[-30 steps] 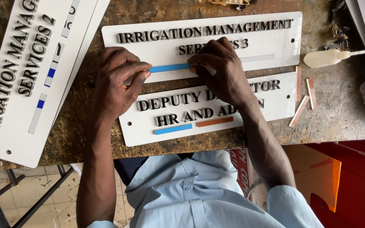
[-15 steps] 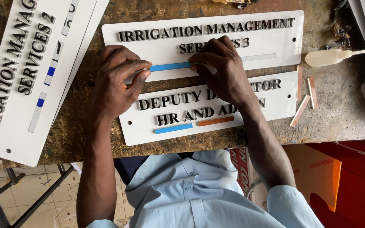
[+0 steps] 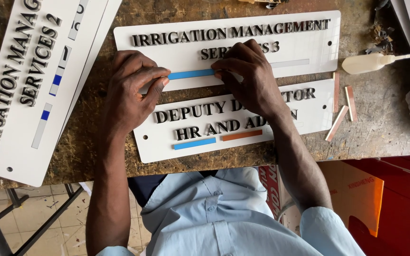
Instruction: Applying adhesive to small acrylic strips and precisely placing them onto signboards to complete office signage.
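Blue strip pressed between two hands

The left hand (image 3: 131, 92) and right hand (image 3: 247, 76) pinch opposite ends of the blue strip (image 3: 191, 74), fingertips clenched, on the upper white sign (image 3: 309, 45).

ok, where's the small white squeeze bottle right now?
Head view, upper right: the small white squeeze bottle lies on its side on the worn wooden bench, right of the upper white sign plate.

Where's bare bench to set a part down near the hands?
Free: worn bench right of the lower sign, below the glue bottle, past the loose strips. Crowded: the upper sign, where left hand and right hand press the blue strip.
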